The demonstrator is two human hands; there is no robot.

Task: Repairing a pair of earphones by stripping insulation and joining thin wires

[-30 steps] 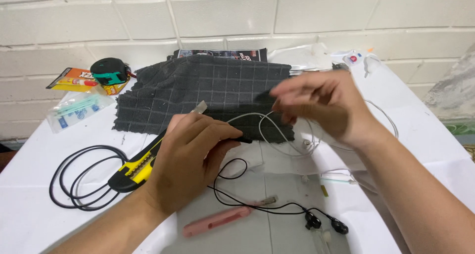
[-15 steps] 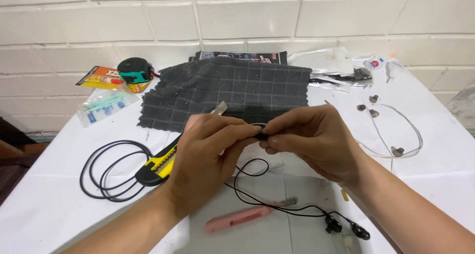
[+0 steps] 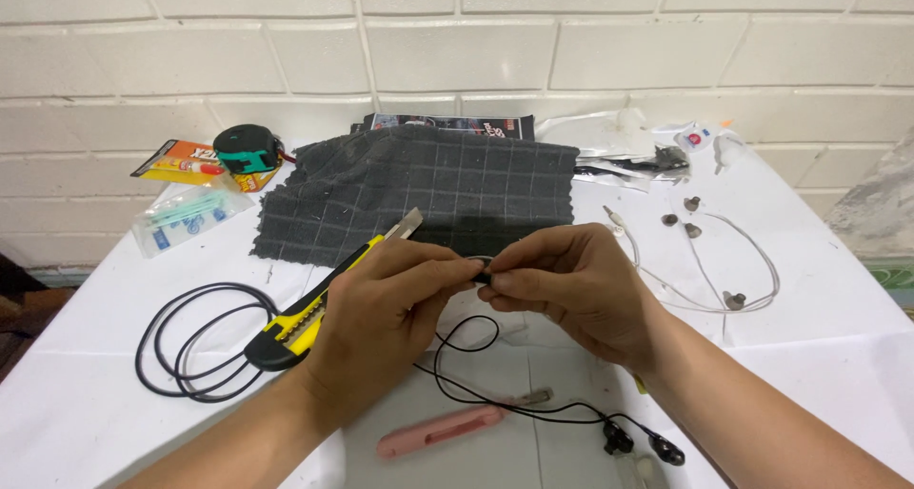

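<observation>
My left hand (image 3: pixel 390 303) and my right hand (image 3: pixel 571 284) meet at the middle of the table, fingertips pinched together on a thin black earphone cable (image 3: pixel 466 341). The cable loops down below my hands and runs to two black earbuds (image 3: pixel 640 441) near the front edge. A yellow and black utility knife (image 3: pixel 324 303), blade out, lies just left of and partly under my left hand. A pink pen-shaped tool (image 3: pixel 440 431) rests below my hands. What my fingertips pinch is mostly hidden.
A dark checked cloth (image 3: pixel 428 189) is spread at the back. A coiled black cable (image 3: pixel 195 341) lies left, white wired earphones (image 3: pixel 709 260) right. A tape measure (image 3: pixel 248 148), an orange packet (image 3: pixel 181 160) and a bag of swabs (image 3: pixel 190 215) sit at back left. A brick wall (image 3: pixel 457 41) stands behind.
My right hand let go of the white earphones, which now lie at the right, and came in to meet my left hand on the black cable. My view has shifted left.
</observation>
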